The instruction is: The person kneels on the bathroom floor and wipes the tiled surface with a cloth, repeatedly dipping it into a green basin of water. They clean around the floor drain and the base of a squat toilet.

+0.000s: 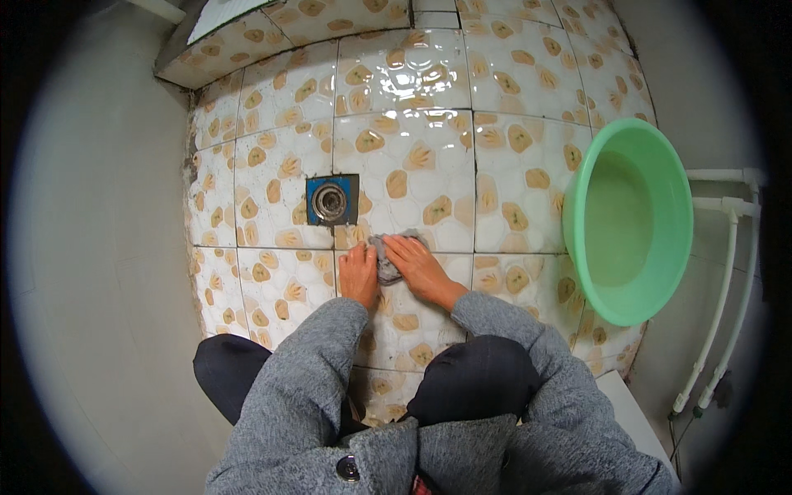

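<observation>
A crumpled grey rag (388, 271) lies on the wet tiled floor (404, 177), just below and right of a square floor drain (331, 200) with a blue surround. My right hand (422, 271) presses on top of the rag with its fingers together, pointing up and left. At the rag's left edge, my left hand (358, 274) has its fingers curled down against it. Both fingertips' undersides are hidden. Part of the cloth shows between the hands, and a little more sticks out beyond the right fingers.
To the right, a green plastic basin (582, 239) holds cloudy water. White pipes (726, 289) run along the right wall. A tiled ledge (239, 49) rises at the far left. My bent knees (474, 379) are close behind my hands.
</observation>
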Available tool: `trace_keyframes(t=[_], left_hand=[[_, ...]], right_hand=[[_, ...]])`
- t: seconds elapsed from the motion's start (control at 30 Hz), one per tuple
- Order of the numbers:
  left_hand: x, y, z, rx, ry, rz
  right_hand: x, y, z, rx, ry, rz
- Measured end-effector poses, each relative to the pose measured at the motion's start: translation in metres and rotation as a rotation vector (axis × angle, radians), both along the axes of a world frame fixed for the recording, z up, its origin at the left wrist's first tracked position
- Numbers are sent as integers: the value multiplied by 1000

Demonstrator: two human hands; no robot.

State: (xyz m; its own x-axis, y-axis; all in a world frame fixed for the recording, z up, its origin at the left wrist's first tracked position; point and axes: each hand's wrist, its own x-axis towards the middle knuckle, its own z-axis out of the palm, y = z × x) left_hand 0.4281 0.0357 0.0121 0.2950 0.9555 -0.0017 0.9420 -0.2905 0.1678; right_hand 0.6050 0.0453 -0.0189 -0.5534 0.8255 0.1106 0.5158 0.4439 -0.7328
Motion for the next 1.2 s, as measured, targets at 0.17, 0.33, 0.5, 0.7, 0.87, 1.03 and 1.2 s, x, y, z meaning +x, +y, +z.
trace_keyframes(t=[0.17,0.33,0.5,0.7,0.87,1.03,1.2], left_hand=[[31,-19,6,-141,-87,-448],[65,-12,-1,-71,-376,-231],[48,23,14,1,-296,213],[52,42,2,12,-354,12],[99,35,-16,-244,-186,-130],[109,-44,-10,-392,-160,-369],[178,-41,-16,-324,-268,-648]], right_hand=[[50,-61,7,-177,70,-157],[115,-57,22,-96,167,-609],[190,-30,43,-34,25,-971],[154,2,9,-81,-117,-852],[91,8,5,119,-305,-598],[113,-101,8,-15,-324,-539],[184,-119,9,-77,-448,-862]])
